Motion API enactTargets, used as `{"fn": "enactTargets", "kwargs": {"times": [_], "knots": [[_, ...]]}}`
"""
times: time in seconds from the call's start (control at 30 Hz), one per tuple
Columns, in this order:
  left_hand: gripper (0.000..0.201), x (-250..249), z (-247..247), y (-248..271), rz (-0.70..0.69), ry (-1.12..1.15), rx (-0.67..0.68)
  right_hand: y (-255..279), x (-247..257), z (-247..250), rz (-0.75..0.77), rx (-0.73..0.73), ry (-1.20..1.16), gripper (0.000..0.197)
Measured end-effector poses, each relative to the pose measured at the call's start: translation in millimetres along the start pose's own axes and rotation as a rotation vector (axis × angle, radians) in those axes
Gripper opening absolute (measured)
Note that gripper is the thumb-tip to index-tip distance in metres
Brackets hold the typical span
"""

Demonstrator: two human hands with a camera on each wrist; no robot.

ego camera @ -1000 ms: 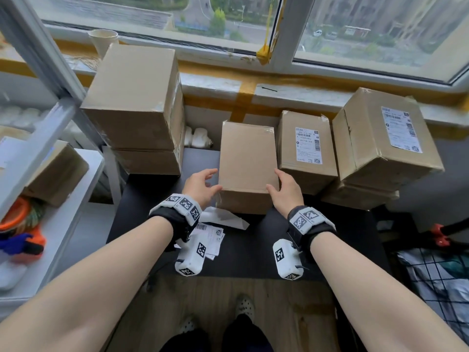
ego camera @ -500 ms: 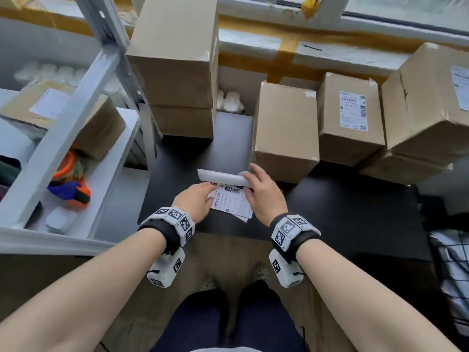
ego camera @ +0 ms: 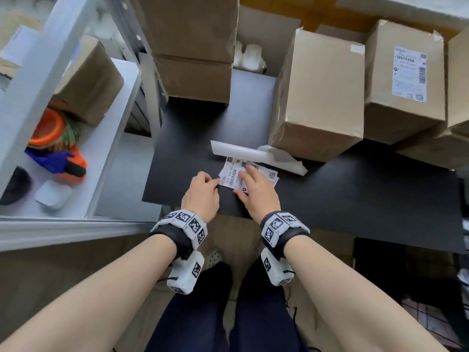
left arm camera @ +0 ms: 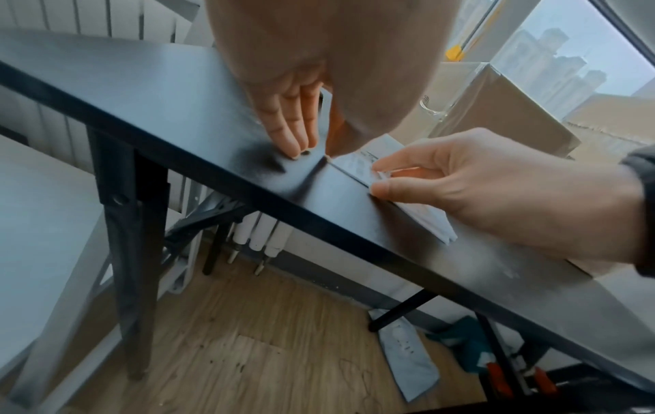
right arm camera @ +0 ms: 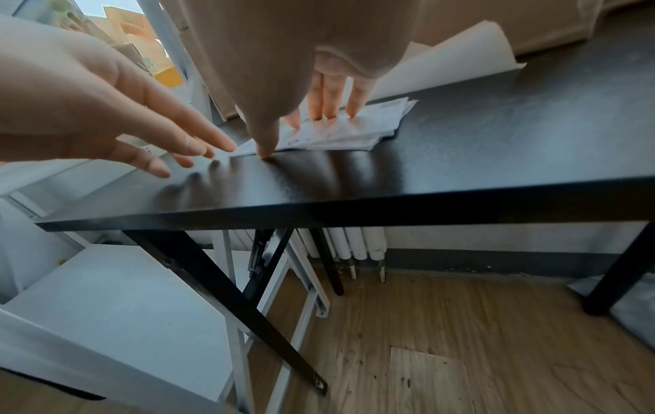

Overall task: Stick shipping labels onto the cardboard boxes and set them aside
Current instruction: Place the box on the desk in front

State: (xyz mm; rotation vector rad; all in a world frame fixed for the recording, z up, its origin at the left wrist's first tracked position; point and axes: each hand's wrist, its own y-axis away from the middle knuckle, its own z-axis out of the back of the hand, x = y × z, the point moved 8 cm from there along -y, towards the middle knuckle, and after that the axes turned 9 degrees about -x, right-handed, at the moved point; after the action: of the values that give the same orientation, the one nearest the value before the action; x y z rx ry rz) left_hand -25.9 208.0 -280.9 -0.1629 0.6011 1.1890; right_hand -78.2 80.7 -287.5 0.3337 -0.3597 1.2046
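Note:
A small stack of printed shipping labels (ego camera: pixel 231 175) (left arm camera: pixel 358 165) (right arm camera: pixel 354 131) lies on the black table (ego camera: pixel 355 194) near its front edge. My right hand (ego camera: pixel 256 189) (right arm camera: pixel 319 106) presses straight fingers on top of the stack, with the thumb tip at its near corner. My left hand (ego camera: pixel 205 185) (left arm camera: pixel 297 131) touches the table at the stack's left edge and holds nothing. A plain cardboard box (ego camera: pixel 322 92) stands just behind the labels. To its right is a box with a label stuck on it (ego camera: pixel 403 80).
Curled white backing paper (ego camera: pixel 241 151) (right arm camera: pixel 443 64) lies between the labels and the plain box. Two stacked boxes (ego camera: pixel 193 47) stand at the back left, and more boxes (ego camera: pixel 456 85) at the right edge. A white shelf (ego camera: pixel 106 148) on the left holds a box and an orange-blue tool (ego camera: pixel 58 153).
Both hands left the sides of the plain box and came back to the label stack. The head view has tilted down toward the table's front edge.

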Motion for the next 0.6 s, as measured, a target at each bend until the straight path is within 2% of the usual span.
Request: {"fn": "enactTargets", "kwargs": {"times": [0.13, 0.23, 0.33, 0.47, 0.6], "knots": [[0.035, -5.8, -4.6, -1.3, 0.03, 0.092, -0.009, -2.7, 3.2, 2.6, 0.006, -0.041, -0.008, 0.043], [0.037, -4.8, -5.2, -2.9, 0.12, 0.169, -0.01, -1.3, 6.2, 5.3, 0.043, -0.055, -0.002, 0.039], [0.041, -2.4, -5.5, -5.3, 0.178, 0.191, -0.008, 5.7, 6.4, -0.3, 0.114, -0.011, 0.01, 0.048], [0.045, -1.0, -8.6, -5.7, 0.145, 0.168, 0.021, 21.4, 7.6, -8.9, 0.234, 0.113, 0.056, 0.069], [0.046, 2.7, -9.7, -2.1, 0.094, 0.054, 0.068, 32.5, 10.2, -10.5, 0.307, 0.18, 0.087, 0.072]]}}
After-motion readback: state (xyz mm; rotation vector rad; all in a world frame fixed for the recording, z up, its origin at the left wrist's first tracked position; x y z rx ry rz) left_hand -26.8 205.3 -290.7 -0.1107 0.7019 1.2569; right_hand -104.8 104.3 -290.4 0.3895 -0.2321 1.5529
